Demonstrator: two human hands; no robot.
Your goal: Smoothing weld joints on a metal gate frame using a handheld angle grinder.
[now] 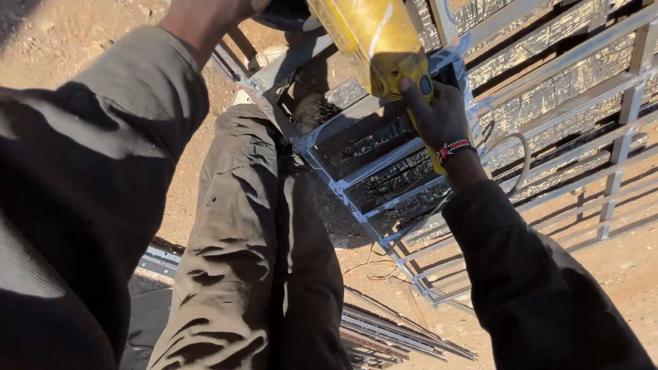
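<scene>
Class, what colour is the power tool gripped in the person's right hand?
Yellow: the power tool in the right hand, seen in the head view.

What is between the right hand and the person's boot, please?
In the head view, the corner of the metal frame lies between the right hand on the yellow tool and the boot, over shadowed dirt.

The person wears a dark brown long-sleeved jacket of soft cloth: the left sleeve [89, 171] is broad and creased, sunlit along its upper folds, and ends in a plain cuff; the right sleeve [541, 288] is darker, in shade. Around the right wrist sits a beaded bracelet of red, white and black beads [454, 148]. The trousers [253, 260] are olive-brown, heavily wrinkled and dusty.
</scene>
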